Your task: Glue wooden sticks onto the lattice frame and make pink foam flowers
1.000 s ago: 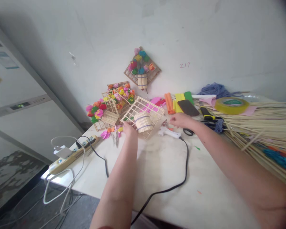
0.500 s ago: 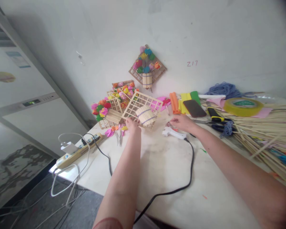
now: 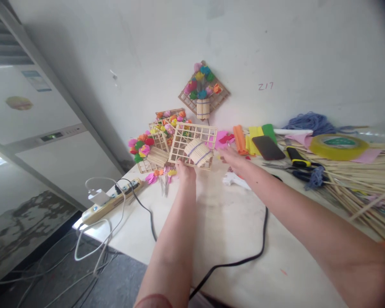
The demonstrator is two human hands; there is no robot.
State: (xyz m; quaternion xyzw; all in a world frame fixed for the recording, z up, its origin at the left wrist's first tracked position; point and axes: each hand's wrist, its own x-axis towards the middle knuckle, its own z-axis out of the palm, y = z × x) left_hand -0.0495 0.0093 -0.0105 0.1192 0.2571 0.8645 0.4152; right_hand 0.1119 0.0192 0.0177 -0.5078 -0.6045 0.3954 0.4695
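My left hand (image 3: 186, 171) grips the lower edge of a wooden-stick lattice (image 3: 176, 143), holding it tilted above the table. On the lattice's front sits a small half-round stick basket (image 3: 198, 152) bound with bluish cord. My right hand (image 3: 229, 156) is just right of the lattice, its fingers stretched toward it and apparently empty. Under my right forearm lies a white glue gun (image 3: 235, 180), partly hidden, its black cord running toward me. Left of the lattice are finished lattices with bright paper flowers (image 3: 144, 145). Loose petals (image 3: 152, 177) lie in front of them.
A flower lattice (image 3: 203, 92) hangs on the wall. A power strip (image 3: 115, 201) with cables lies along the left table edge. To the right are crepe paper rolls (image 3: 240, 139), a phone (image 3: 268, 147), yellow-handled pliers (image 3: 297, 157), tape (image 3: 338, 146), blue yarn (image 3: 309, 122) and many sticks (image 3: 349, 184).
My right hand has moved from beside the glue gun's tip up and left toward the lattice, its fingers straightening. The lattice in my left hand has turned slightly. The view has shifted a little.
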